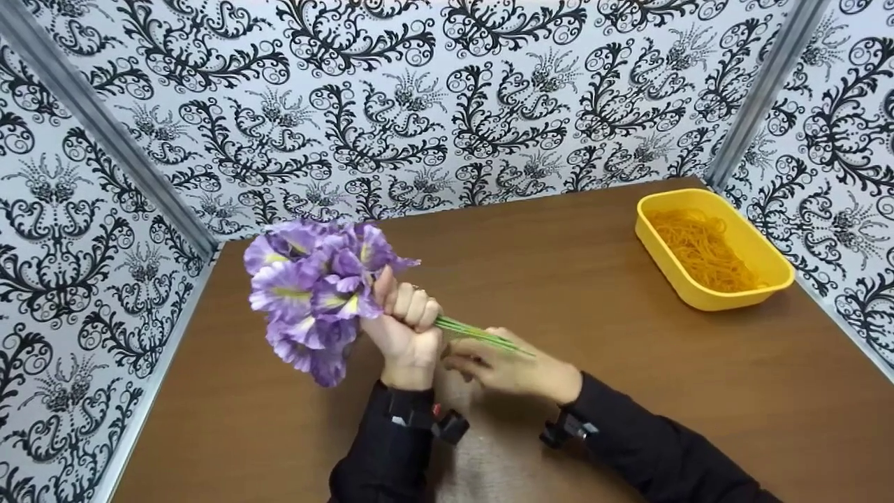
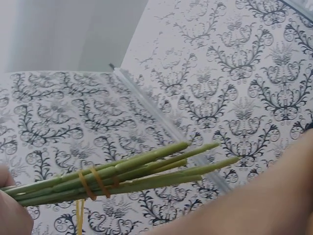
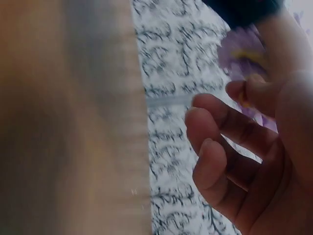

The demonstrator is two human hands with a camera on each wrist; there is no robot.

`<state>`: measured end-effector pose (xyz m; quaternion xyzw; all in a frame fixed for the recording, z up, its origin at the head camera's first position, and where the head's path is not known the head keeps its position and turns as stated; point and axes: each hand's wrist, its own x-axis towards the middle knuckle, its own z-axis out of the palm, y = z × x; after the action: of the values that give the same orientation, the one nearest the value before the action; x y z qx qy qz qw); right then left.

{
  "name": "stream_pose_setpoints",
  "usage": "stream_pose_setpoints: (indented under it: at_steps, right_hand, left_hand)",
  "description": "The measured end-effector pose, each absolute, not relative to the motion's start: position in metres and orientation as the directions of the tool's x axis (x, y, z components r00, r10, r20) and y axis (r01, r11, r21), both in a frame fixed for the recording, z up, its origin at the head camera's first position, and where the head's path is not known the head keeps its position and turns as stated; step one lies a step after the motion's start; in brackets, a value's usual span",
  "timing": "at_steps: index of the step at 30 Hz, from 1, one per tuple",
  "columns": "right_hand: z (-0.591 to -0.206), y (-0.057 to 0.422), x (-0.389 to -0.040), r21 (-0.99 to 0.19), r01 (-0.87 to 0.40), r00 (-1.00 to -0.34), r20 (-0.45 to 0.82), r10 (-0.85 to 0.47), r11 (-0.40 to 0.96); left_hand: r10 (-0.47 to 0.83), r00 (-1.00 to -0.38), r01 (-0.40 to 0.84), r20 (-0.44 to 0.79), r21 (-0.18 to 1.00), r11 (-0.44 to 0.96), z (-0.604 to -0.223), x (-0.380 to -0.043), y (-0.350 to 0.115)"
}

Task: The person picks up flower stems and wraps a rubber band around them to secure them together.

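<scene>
My left hand grips a bunch of artificial purple irises, blossoms to the left and green stems pointing right. In the left wrist view a yellow rubber band is wound around the stems, and two strands of it run straight down out of frame. My right hand is just below the stem ends with its fingers curled. In the right wrist view a small orange-yellow bit of band shows at its thumb and fingertips, partly hidden.
A yellow plastic tub holding many rubber bands stands at the back right of the brown table. Patterned black-and-white panels enclose the table at the back and sides.
</scene>
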<state>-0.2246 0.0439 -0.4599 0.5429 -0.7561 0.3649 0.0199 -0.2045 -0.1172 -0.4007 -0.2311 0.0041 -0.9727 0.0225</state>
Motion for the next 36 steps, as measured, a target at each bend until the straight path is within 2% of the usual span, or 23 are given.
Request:
stream_pose_setpoints:
  at_steps: [4, 9, 12, 17, 26, 30, 36]
  right_hand:
    - [-0.462, 0.034, -0.212, -0.464, -0.849, -0.457, 0.41, -0.789, 0.251]
    - [-0.457, 0.029, -0.196, -0.349, -0.866, -0.495, 0.5, -0.711, 0.358]
    - [-0.449, 0.031, -0.188, -0.303, -0.874, -0.486, 0.537, -0.689, 0.379]
    - [-0.428, 0.042, -0.178, -0.2, -0.897, -0.429, 0.603, -0.672, 0.394]
    - [-0.396, 0.068, -0.188, -0.17, -0.935, -0.337, 0.699, -0.63, 0.312]
    - [-0.388, 0.079, -0.198, -0.19, -0.933, -0.345, 0.715, -0.608, 0.306]
    - [-0.385, 0.092, -0.214, -0.193, -0.91, -0.384, 0.729, -0.567, 0.367]
  left_hand:
    - [-0.14, -0.917, 0.153, 0.374, 0.005, -0.988, -0.397, -0.204, -0.124]
    - [-0.244, -0.921, 0.269, 0.303, 0.045, -0.962, -0.395, -0.206, -0.131]
    - [-0.272, -0.915, 0.301, 0.298, 0.054, -0.952, -0.396, -0.209, -0.132]
    - [-0.297, -0.902, 0.339, 0.312, 0.089, -0.936, -0.398, -0.213, -0.131]
    - [-0.186, -0.884, 0.283, 0.428, 0.175, -0.943, -0.405, -0.213, -0.12]
    - [-0.125, -0.878, 0.242, 0.462, 0.204, -0.948, -0.405, -0.21, -0.115]
    - [-0.037, -0.883, 0.171, 0.467, 0.247, -0.954, -0.401, -0.203, -0.11]
